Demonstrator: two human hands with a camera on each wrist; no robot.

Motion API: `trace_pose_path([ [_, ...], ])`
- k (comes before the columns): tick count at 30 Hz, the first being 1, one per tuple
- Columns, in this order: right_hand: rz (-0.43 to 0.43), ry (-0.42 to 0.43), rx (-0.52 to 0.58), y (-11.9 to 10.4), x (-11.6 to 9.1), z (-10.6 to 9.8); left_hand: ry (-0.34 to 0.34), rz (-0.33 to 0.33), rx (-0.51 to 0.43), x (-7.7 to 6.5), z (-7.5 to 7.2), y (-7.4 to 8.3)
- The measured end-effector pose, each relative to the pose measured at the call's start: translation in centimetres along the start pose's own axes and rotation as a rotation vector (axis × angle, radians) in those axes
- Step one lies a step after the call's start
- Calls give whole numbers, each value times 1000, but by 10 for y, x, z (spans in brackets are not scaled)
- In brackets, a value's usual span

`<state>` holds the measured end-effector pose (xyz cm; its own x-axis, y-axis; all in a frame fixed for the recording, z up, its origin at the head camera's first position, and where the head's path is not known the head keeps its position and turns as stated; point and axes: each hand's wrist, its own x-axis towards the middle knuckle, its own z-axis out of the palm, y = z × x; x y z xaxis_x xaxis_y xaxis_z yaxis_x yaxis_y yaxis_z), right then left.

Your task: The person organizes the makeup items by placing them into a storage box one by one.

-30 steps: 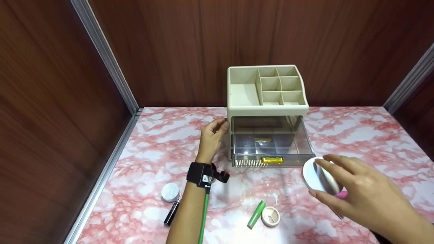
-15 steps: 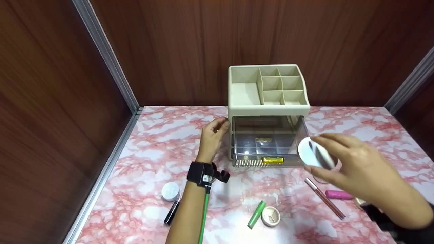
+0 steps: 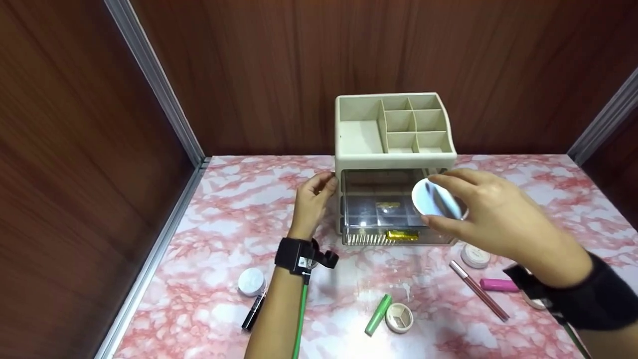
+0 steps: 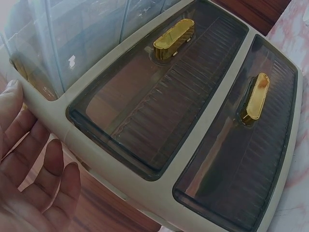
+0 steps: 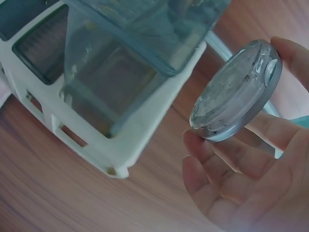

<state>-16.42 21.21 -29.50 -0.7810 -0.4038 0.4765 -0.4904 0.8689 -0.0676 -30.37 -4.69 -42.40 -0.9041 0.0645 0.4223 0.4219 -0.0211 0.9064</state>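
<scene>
Right hand [image 3: 491, 212]: grip narrowed on the round case [image 3: 431, 200], which is pinched by its rim.
Round case: held up, seen in the head view over the drawer's [image 3: 366, 222] 3 o'clock side.
Left hand [image 3: 312, 197]: fingers loosely bent, rested against the organizer [image 3: 396, 160] at 9 o'clock.
Surface [image 3: 239, 214]: green tube laid at the drawer's 6 o'clock [image 3: 379, 314], white jar [image 3: 250, 282] at 8.

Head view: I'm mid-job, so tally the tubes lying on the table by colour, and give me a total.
Green tube: 1
Pink tube: 1
Black tube: 1
Reddish-brown tube: 1
Total: 4
</scene>
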Motion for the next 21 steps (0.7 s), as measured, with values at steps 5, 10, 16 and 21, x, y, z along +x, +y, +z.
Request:
trace_pose_path([
  [5, 0, -49, 46, 8, 10, 10, 7, 23, 13, -3, 1, 9],
  [10, -37, -124, 68, 18, 15, 20, 11, 30, 15, -3, 1, 9],
  [16, -45, -226, 80, 26, 26, 29, 3, 11, -24, -2, 1, 6],
  [21, -89, -313, 103, 31, 33, 32, 5, -6, -41, 2, 1, -8],
])
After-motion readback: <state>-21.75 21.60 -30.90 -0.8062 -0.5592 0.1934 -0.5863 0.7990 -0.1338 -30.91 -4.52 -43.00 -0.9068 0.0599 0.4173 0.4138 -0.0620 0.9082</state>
